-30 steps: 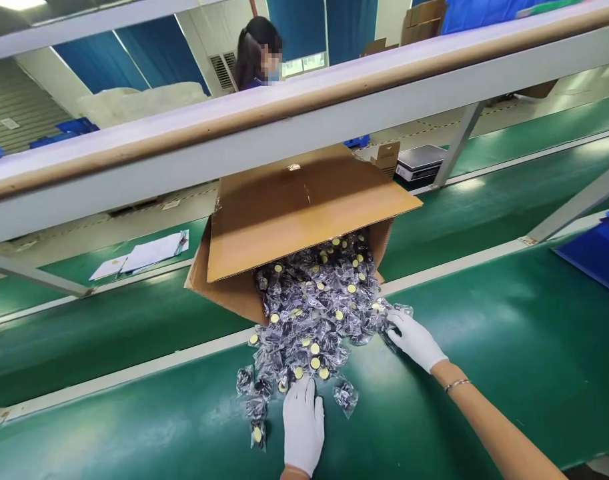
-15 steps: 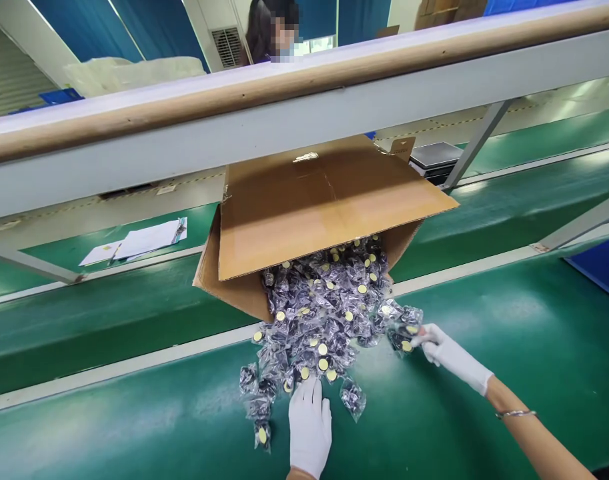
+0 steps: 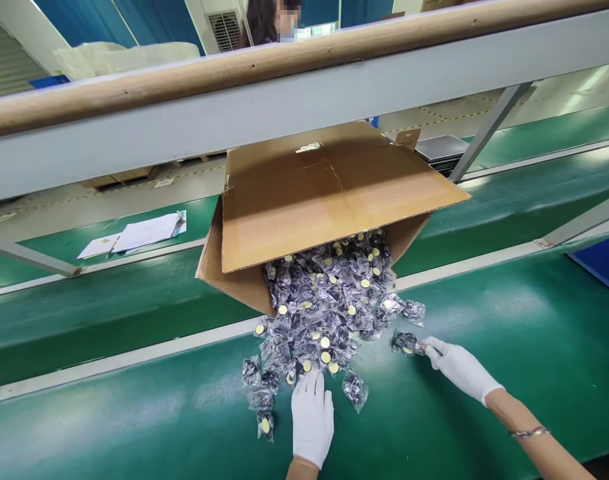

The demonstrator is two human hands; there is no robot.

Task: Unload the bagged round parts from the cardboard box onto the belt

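Note:
A cardboard box [image 3: 304, 200] lies tipped on its side on the green belt [image 3: 484, 373]. Out of it spills a pile of small clear packets [image 3: 329, 307], each with a dark part and a yellow disc. My left hand [image 3: 311, 417], in a white glove, lies flat with fingers stretched out at the near edge of the pile, touching the front packets. My right hand [image 3: 459, 367], also gloved, pinches one packet [image 3: 404, 343] at the pile's right side, a little apart from the heap. A bracelet shows on my right wrist.
A grey and wood-coloured rail [image 3: 284, 87] crosses overhead. Papers [image 3: 139, 233] lie on the far belt at left. A scale [image 3: 439, 150] stands behind the box at right. A blue bin [image 3: 604, 263] sits at the right edge. Another person [image 3: 274, 20] stands beyond the rail.
My right hand has drawn back to the right from the pile, pulling one packet out with it. My left hand has stayed at the pile's front.

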